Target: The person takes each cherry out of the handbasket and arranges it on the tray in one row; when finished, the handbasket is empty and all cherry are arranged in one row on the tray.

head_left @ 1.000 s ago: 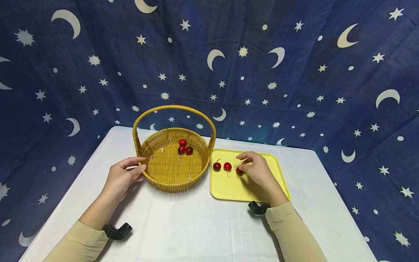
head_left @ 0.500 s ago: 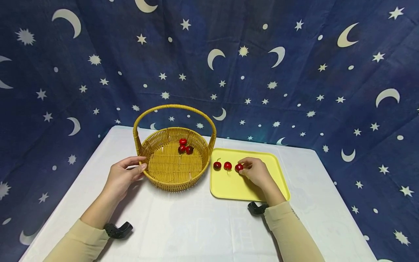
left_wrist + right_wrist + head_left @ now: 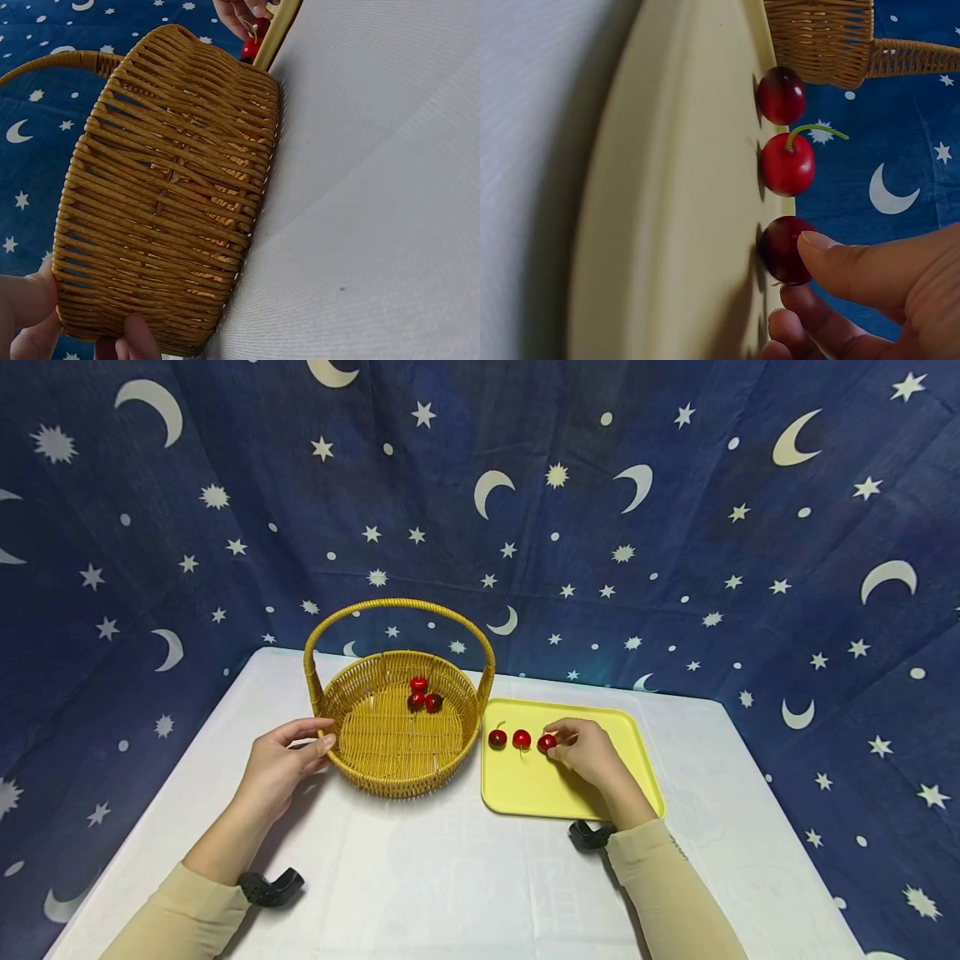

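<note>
My left hand (image 3: 281, 764) holds the rim of a round woven basket (image 3: 397, 789) at its left side. In the left wrist view, its thumb and fingers close on the basket wall (image 3: 157, 187). Three red cherries (image 3: 417, 700) lie together at the back of the basket. On the yellow tray (image 3: 525, 793), my right hand (image 3: 596, 760) pinches the rightmost of three cherries (image 3: 547, 743) between thumb and fingers. The right wrist view has this dark red cherry (image 3: 782, 251) close against the tray surface. Beside it sit a bright red cherry (image 3: 522, 740) and a darker cherry (image 3: 497, 739).
The basket's tall arched handle (image 3: 400, 603) rises over its middle. A white cloth (image 3: 435, 877) covers the table, and a dark blue curtain (image 3: 420, 485) with moons and stars hangs behind. Black wrist straps (image 3: 272, 888) sit at both sleeves.
My right hand has come down from over the rightmost cherry, and its fingers now pinch that cherry, which has shifted slightly. The left hand and the basket stay where they were.
</note>
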### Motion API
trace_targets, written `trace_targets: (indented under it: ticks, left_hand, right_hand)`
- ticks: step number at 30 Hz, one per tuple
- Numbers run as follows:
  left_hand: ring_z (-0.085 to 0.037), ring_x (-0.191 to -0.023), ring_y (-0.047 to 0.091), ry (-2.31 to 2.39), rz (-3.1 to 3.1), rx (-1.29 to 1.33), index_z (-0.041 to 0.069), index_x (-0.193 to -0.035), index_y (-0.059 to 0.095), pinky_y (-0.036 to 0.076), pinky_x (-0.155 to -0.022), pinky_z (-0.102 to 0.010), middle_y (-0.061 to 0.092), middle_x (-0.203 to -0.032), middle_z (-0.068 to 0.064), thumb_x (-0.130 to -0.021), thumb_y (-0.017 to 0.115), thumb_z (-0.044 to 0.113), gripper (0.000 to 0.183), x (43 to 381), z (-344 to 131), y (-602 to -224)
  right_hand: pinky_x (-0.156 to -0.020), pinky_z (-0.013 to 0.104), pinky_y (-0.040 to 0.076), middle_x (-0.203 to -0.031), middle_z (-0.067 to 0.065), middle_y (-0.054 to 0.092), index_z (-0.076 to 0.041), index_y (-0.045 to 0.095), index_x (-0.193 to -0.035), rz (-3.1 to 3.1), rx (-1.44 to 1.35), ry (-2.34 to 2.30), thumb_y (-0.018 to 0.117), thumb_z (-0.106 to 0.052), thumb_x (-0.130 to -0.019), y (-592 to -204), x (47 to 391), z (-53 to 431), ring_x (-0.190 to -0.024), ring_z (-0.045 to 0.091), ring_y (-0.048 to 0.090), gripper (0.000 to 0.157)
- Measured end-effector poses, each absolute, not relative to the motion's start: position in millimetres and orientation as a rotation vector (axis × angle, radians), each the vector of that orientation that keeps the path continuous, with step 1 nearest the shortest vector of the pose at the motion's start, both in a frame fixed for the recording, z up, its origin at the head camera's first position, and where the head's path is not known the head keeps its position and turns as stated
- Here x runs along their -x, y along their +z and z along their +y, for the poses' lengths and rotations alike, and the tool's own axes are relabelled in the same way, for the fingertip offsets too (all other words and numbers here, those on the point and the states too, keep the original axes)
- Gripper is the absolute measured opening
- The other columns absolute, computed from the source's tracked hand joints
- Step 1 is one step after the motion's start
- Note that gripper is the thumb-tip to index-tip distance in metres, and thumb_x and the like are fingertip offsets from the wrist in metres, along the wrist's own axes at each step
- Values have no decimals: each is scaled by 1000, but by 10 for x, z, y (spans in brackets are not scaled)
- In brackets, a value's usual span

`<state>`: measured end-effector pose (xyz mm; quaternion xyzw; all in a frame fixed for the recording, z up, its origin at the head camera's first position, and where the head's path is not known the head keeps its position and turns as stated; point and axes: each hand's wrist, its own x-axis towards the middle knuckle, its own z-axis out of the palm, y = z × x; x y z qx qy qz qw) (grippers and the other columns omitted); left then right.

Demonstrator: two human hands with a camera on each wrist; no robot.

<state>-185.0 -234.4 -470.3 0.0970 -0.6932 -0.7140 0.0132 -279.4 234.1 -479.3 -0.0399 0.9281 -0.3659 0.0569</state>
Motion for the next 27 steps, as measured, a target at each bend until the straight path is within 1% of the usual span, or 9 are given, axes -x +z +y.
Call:
trace_targets:
  ticks: [4,10,19,23,27]
  left_hand:
    - [-5,-87,75,-2227,-2163,-301,23,-115,81,68,-80,-24,62,-107,4,-99,78,8,22,1848,-2341,-4703]
    - [-3,-85,74,-2235,-2151,-299,25,-113,81,69,-80,-25,63,-106,5,-99,78,7,23,1844,-2341,-4705]
    - [-3,-86,73,-2220,-2168,-306,25,-115,81,69,-81,-25,62,-108,5,-99,78,8,23,1855,-2355,-4710]
    - [-3,-86,73,-2212,-2178,-311,27,-114,81,68,-81,-25,62,-109,4,-99,78,9,24,1853,-2359,-4708]
    - [-3,-87,74,-2217,-2180,-309,25,-116,80,68,-81,-25,62,-109,5,-99,78,9,23,1847,-2353,-4698]
  right_hand:
    - [-77,29,56,-113,13,77,-12,77,-128,2818,141,-1123,81,-4,-92,-4743,2782,2369,-104,31,71,36]
    - [-78,31,60,-120,15,76,-12,76,-131,2817,162,-1122,79,-3,-94,-4669,2777,2393,-109,33,73,38]
    - [-77,28,53,-110,13,77,-11,81,-118,2781,101,-1129,81,-2,-92,-4771,2810,2351,-104,30,69,28]
    - [-77,30,54,-109,12,78,-11,81,-118,2770,104,-1143,81,-3,-92,-4773,2807,2336,-103,30,70,27]
    - [-76,29,56,-111,13,78,-12,80,-121,2787,97,-1126,80,-4,-93,-4740,2783,2330,-104,30,71,29]
